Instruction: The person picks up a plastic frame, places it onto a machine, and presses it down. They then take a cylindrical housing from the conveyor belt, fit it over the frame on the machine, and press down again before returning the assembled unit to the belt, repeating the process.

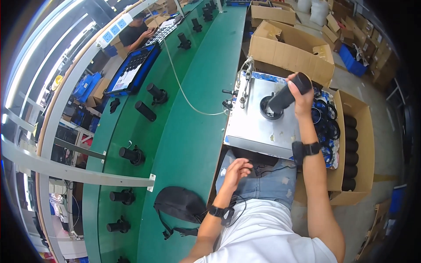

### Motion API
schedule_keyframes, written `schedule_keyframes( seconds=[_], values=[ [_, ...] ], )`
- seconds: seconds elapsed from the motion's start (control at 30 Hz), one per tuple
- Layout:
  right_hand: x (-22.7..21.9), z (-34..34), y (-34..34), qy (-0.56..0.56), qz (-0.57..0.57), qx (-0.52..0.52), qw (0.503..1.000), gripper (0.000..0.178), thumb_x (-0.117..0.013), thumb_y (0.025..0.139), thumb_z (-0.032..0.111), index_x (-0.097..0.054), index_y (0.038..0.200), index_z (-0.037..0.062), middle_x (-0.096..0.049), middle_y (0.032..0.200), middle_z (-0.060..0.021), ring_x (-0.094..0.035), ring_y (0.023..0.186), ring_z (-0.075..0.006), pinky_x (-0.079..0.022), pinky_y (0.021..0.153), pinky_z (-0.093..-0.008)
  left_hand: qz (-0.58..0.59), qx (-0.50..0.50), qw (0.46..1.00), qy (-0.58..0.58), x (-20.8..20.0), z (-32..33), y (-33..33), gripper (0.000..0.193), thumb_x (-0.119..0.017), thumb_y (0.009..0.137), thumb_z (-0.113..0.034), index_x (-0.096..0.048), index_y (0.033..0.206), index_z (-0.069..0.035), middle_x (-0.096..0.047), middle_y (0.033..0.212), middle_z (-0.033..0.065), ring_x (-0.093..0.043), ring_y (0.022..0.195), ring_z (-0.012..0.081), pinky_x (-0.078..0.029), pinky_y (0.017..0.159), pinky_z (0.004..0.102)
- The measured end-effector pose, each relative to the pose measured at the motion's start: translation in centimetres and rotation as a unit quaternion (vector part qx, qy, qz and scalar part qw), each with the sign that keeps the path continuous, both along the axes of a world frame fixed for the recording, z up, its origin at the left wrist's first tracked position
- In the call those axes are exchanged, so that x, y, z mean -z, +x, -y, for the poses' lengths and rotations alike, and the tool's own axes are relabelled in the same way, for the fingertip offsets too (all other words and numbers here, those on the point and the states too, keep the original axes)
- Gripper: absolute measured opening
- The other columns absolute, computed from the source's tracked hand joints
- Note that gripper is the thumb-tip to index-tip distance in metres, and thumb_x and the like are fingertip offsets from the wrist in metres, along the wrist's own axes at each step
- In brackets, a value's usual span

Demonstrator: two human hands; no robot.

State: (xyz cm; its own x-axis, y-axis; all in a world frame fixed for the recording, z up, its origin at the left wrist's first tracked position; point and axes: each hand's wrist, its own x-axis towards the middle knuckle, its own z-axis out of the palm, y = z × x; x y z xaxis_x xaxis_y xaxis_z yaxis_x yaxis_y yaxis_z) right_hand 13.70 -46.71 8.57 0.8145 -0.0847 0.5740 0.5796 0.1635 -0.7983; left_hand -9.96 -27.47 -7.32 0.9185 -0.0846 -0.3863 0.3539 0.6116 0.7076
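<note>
My right hand (301,101) is wrapped round a black cylinder (285,100) and tilts it over the metal-topped box. The cylinder's lower end is at a round black ring-shaped base (265,115) on the box's top (250,127); whether it sits inside the ring I cannot tell. My left hand (238,173) hovers above my lap near the box's front edge, its fingers loosely curled and apart, with nothing visible in them. Metal valve fittings (245,87) with a thin hose stand at the box's left side.
Black ring parts (324,116) crowd a tray right of the box. Beside it, a carton (362,118) holds several black cylinders. A green bench (193,131) on the left carries black cylinder-and-base pieces (132,154) and a black bag (180,204). A co-worker (137,33) sits farther back.
</note>
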Motion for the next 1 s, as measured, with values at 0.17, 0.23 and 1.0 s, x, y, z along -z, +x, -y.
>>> schedule_keyframes(
  seconds=[0.17,0.23,1.0],
  values=[
    [4.0,-2.8,3.2,-0.129,0.005,0.018,0.991,0.041,-0.079,0.075,0.012,-0.054,0.106,0.0026,-0.064,0.090,-0.0052,-0.060,0.081,-0.0135,-0.049,0.078,-0.0280,-0.020,-0.057,0.997,-0.038,1.2,-0.6,-1.7,0.023,-0.046,0.097,-0.018,-0.057,0.107,-0.001,-0.066,0.089,0.0107,-0.062,0.072,0.0149,-0.050,0.063,0.0239],
    [6.6,-2.8,3.6,-0.221,-0.006,0.046,0.974,0.042,-0.078,0.075,0.007,-0.052,0.108,0.0031,-0.064,0.093,-0.0051,-0.061,0.086,-0.0128,-0.049,0.082,-0.0281,-0.029,-0.064,0.997,-0.039,1.9,-0.8,-1.8,0.023,-0.045,0.097,-0.018,-0.057,0.107,-0.001,-0.066,0.089,0.0106,-0.062,0.072,0.0147,-0.050,0.063,0.0237],
    [8.1,-4.1,2.8,-0.171,-0.050,0.058,0.982,0.034,-0.074,0.075,0.006,-0.056,0.104,0.0026,-0.066,0.087,-0.0043,-0.061,0.081,-0.0118,-0.049,0.079,-0.0275,-0.035,-0.106,0.993,-0.026,1.1,0.1,0.9,0.016,-0.046,0.096,-0.015,-0.057,0.101,-0.004,-0.063,0.083,0.0077,-0.059,0.068,0.0125,-0.047,0.061,0.0221]
  ],
)
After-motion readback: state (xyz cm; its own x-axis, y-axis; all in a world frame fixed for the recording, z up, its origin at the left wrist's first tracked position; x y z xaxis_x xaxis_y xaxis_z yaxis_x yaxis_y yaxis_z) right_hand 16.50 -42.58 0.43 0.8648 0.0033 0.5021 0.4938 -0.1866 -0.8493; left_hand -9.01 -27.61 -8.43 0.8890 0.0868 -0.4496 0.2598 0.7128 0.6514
